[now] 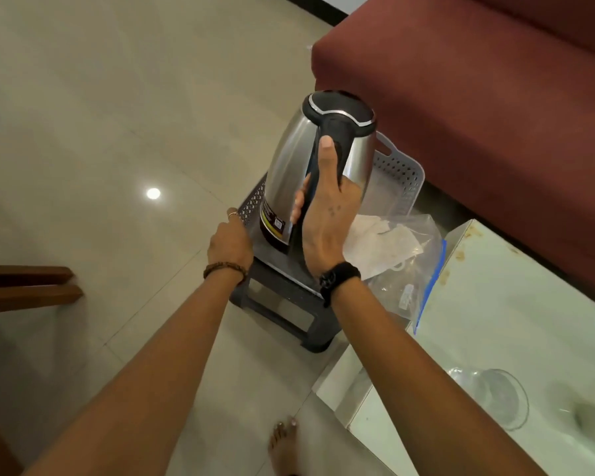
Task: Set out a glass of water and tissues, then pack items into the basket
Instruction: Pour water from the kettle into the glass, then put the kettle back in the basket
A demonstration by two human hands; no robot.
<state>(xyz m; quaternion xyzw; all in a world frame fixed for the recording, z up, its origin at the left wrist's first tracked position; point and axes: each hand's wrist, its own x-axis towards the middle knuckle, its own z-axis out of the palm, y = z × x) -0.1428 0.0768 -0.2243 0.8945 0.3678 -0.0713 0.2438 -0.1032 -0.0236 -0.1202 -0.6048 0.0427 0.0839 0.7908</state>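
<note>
the right hand (323, 214) is curled around the black handle of a steel electric kettle with a black lid (310, 159), thumb pressed along the handle, and it holds the kettle upright, its base low over the dark end of the basket. just left of this hand, the left hand (229, 240) rests its fingers on the rim of the perforated plastic basket (401, 176), dark grey at that end and pale grey at the far end; whether the fingers pinch the rim i cannot tell. the basket sits on a small dark plastic stool (282, 304). to the right of the right hand lies a clear zip bag with a blue seal (402, 255), white papers inside. nearer the person, on the pale table (495, 304), stands a clear glass (498, 396).

i judge the packing step is in hand. the next move calls for lowering the kettle straight down while the left hand steadies the basket.
</note>
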